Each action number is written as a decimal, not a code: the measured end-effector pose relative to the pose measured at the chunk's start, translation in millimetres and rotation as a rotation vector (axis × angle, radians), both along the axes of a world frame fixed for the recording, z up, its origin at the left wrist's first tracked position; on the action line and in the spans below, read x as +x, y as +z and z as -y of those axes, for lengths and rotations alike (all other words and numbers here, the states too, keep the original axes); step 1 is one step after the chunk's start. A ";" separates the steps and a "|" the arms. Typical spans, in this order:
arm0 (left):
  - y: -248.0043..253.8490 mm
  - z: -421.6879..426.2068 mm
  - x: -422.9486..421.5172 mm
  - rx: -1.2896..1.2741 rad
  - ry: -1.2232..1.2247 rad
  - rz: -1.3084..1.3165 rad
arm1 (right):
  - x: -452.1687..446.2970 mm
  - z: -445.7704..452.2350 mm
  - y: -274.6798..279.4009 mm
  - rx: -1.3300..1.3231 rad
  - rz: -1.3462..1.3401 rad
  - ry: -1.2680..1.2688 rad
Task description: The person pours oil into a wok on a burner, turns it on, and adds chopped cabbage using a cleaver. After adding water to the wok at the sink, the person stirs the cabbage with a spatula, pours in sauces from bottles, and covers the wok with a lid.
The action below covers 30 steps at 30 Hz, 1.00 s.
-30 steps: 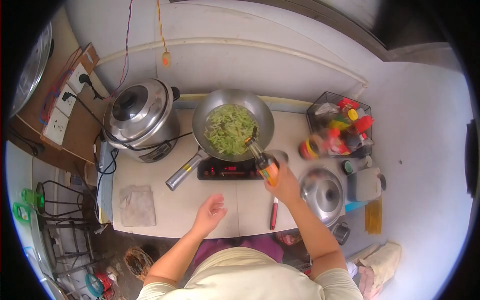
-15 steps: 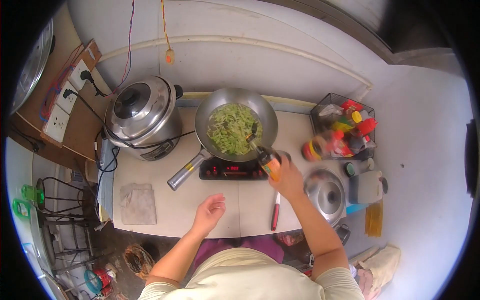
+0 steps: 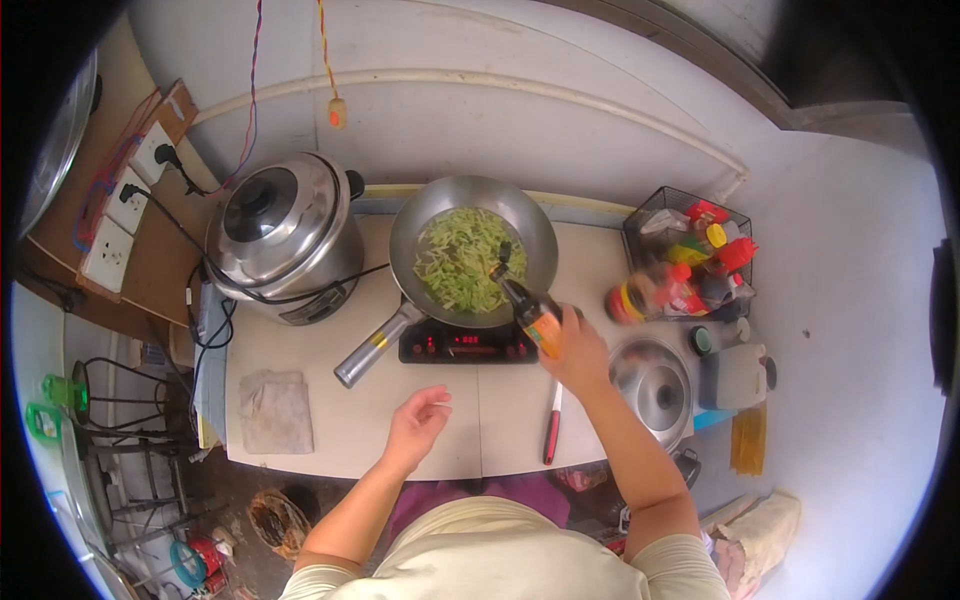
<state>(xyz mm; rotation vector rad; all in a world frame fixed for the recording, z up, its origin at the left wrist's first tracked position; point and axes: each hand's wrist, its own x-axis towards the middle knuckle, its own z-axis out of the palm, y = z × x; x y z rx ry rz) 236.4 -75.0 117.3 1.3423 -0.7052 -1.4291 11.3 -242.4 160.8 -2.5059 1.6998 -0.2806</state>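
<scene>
My right hand (image 3: 580, 355) is wrapped round a dark sauce bottle (image 3: 538, 322) with an orange label. The bottle is tilted, its neck over the near right rim of a wok (image 3: 540, 235) and its flipped-up cap above the food. Shredded green vegetables (image 3: 460, 262) lie in the wok, which rests on a black induction cooker (image 3: 465, 345) with lit red digits. My left hand (image 3: 418, 425) hovers above the table's front part, fingers loosely bent and holding nothing. The wok's handle (image 3: 375, 345) points toward the front left. Whether liquid leaves the bottle is too small to tell.
A steel rice cooker (image 3: 285, 240) stands left, its cord running toward wall sockets (image 3: 127, 205). A folded cloth (image 3: 276, 412) lies front left. A red-handled knife (image 3: 552, 435), a pot lid (image 3: 655, 390), a white jug (image 3: 735, 375) and a wire basket (image 3: 740, 215) of condiments are on the right.
Both hands, the bottle and the wok look almost the same. The bottle stays tilted over the wok, with only a very slight shift of the view.
</scene>
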 end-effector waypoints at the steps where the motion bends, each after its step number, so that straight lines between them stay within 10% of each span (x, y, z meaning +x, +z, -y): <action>1: 0.4 0.6 0.2 0.003 0.000 -0.001 | 0.6 1.0 0.3 0.013 -0.011 -0.004; 30: -2.8 6.6 5.9 0.027 0.029 -0.030 | 11.0 26.9 2.2 -0.016 -0.073 -0.004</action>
